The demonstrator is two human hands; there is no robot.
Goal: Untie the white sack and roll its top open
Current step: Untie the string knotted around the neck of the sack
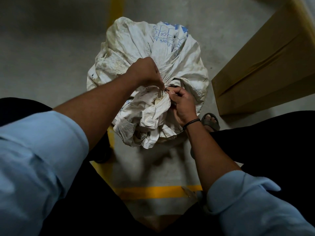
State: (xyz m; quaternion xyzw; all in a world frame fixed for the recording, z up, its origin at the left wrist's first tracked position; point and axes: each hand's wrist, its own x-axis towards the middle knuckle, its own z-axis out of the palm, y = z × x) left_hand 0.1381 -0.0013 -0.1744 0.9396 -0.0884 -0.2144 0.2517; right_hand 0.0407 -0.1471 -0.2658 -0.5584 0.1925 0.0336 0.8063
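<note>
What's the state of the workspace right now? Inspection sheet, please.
Surface: grey concrete floor with yellow lines.
Job's things: white sack upright, neck gathered, top not yet open.
Clutter: nothing seen.
Grippers: left hand and right hand both pinch the sack's gathered neck, fingertips meeting.
Cables: nothing seen.
Surroundings: cardboard box to the right of the sack; sandalled foot close by the sack.

Dim grey concrete floor (51, 48), yellow painted lines (158, 191), brown cardboard box (265, 65).
</note>
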